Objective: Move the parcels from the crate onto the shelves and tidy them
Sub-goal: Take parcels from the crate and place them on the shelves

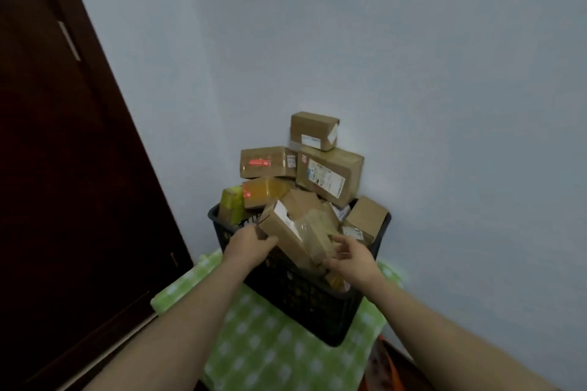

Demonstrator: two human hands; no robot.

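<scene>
Room: a pale blue-grey wall is seen behind, with a dark brown door at the left.
Surface: a green checked cloth is spread under a black crate, which is set close to the wall.
Left hand: the arm is stretched forward over the crate's near left rim. The fingers are curled round the left edge of a box, which is gripped.
Right hand: the arm is reached in from the right over the near rim, palm turned left. The fingers are half curled at the near end of a taped parcel. Whether it is held cannot be told through the blur.
Around: parcels are heaped above the rim. A big box is leaned at the back with a top box on it, and a flat box lies to their left. A yellow parcel is seen at the left rim and a small box at the right rim.
In the way: the taped parcel is pressed against the box's right side.
Box: it is at the front of the heap, above the crate's near side. It is tilted, white label upward, with its long axis run from upper left to lower right.
</scene>
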